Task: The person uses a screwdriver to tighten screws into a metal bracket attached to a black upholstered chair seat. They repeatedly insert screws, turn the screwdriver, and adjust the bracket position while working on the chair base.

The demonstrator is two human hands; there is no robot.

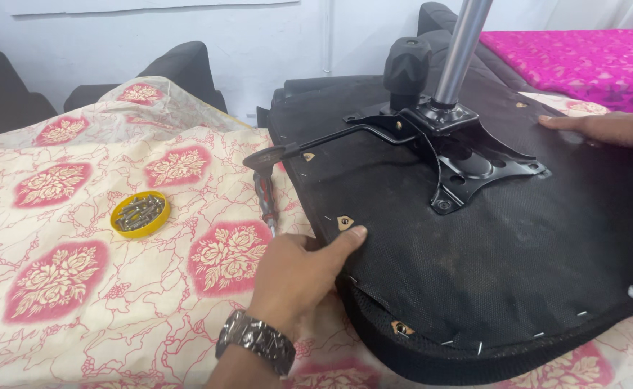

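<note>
Black chair seat (504, 245) (upturned, flat)

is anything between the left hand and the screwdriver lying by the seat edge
Nothing visible does. The screwdriver lies on the floral cloth just beyond the left hand, whose thumb rests on the upturned chair seat; only bare cloth lies between them.

A pale white wall (187, 29) stands behind dark cushioned seats (180, 65), with a bright pink patterned cloth (583, 57) at the right edge
</note>
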